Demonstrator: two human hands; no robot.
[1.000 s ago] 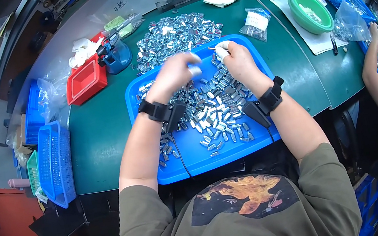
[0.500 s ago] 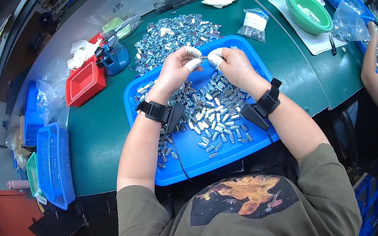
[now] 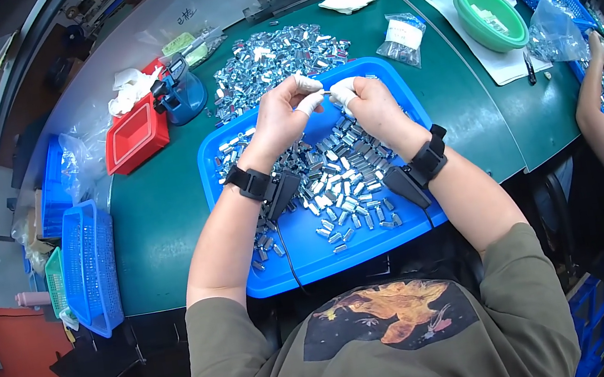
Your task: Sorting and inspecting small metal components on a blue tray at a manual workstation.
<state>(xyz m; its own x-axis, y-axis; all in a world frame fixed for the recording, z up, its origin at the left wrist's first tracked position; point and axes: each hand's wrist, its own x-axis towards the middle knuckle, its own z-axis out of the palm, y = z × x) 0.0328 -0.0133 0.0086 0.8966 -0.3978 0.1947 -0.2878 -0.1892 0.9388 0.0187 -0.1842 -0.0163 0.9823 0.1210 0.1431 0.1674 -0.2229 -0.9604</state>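
A small piece sits at the meeting of the fingertips, above the far part of the tray; it is mostly hidden, so its full shape cannot be told. The right hand appears to pinch it narrowly between thumb and forefinger. The left hand has its thumb and forefinger curled close to the piece's other side; whether they grip it too, I cannot tell. White covers wrap the working fingertips of both hands. They likely dull the feel, so a firm, even pinch near the tips, with the piece turned to where the eyes can see it, seems wise. One hand is best left as the steady one while the other makes the fine movements.

Below lies the blue tray, holding many loose silver metal pieces. Working over it makes sense: a slip would probably land inside. The wrist straps carry dark boxes that hang low over the tray, and a black cable crosses its near rim; raised wrists should spare the pieces a knock.

Beyond the tray, a heap of metal parts lies on the green table, close to the far rim, so the elbows are better drawn in than pushed forward.
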